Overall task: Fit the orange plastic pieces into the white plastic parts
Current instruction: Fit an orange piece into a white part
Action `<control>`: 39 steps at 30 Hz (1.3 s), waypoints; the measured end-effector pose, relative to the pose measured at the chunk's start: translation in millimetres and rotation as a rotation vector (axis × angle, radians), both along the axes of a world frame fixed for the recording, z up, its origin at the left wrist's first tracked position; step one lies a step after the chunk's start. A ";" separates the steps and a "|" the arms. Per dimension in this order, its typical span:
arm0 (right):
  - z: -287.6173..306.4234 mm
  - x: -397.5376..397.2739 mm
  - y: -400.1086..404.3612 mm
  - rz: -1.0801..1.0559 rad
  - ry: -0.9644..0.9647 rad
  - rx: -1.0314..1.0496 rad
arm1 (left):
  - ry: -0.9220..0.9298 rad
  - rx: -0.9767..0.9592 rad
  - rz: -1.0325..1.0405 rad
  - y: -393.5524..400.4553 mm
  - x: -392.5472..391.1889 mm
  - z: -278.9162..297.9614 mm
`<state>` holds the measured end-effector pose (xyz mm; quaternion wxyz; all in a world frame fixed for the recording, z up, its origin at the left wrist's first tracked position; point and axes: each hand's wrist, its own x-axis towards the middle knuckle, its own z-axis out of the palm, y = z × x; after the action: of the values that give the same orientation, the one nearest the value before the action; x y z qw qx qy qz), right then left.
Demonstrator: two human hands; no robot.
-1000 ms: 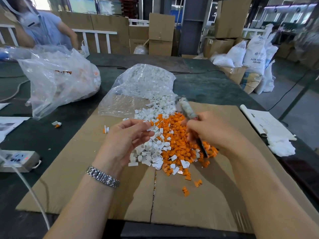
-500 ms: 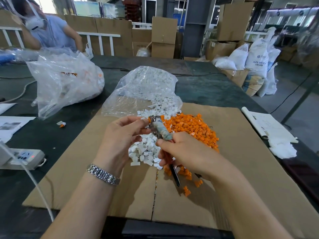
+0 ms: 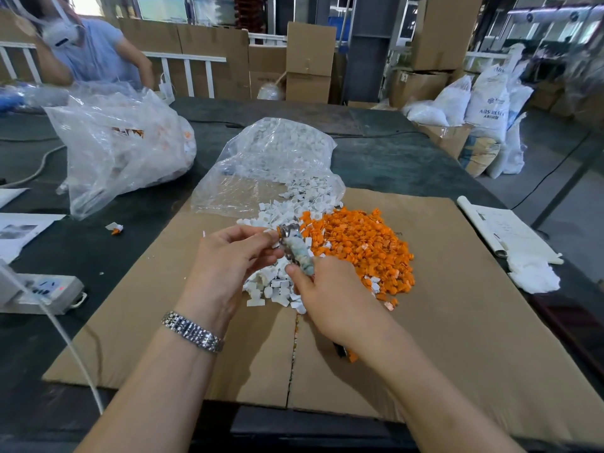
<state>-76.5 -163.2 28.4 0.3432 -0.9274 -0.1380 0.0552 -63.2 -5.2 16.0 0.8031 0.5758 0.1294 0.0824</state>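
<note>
Metal tool [image 3: 295,248] tip blurred | left hand [image 3: 228,259] fingertips hide part

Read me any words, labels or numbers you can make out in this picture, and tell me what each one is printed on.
"ABS RESIN", partly blurred, on the white sack standing right of the table.
Smaller line under it on the same sack: too blurred to read.
Small dark print on the cardboard sheet by the orange pieces: too small to read.
Writing on the paper sheet at the right: illegible.
Orange marking on the clear bag at the left: unreadable.
</note>
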 end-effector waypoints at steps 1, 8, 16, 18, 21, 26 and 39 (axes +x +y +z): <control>0.3 1.2 -1.4 0.011 0.013 -0.003 | 0.006 -0.007 -0.005 -0.7 -0.1 -0.6; 5.2 28.1 -45.6 -0.048 -0.033 -0.146 | 0.042 0.235 0.112 16.2 -8.1 -9.9; -41.8 58.5 -86.6 -0.343 -0.061 -0.489 | 0.255 0.769 0.528 70.0 1.7 -39.1; -50.8 59.3 -87.0 -0.376 -0.078 -0.536 | 0.276 0.944 0.556 70.0 0.5 -43.3; -57.8 60.7 -87.5 -0.391 -0.139 -0.564 | 0.211 1.023 0.509 54.9 -2.4 -43.3; -52.6 60.9 -89.7 -0.354 -0.126 -0.411 | -0.036 0.999 0.228 12.6 -14.1 -37.8; -36.0 22.8 -71.2 -0.083 -0.161 -0.362 | -0.174 1.331 -0.156 -58.0 -31.7 -50.6</control>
<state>-53.6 -234.4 -7.6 0.1607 -0.9803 -0.1145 -0.0096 -94.9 -63.2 -34.5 0.2883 0.9467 -0.0561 0.1321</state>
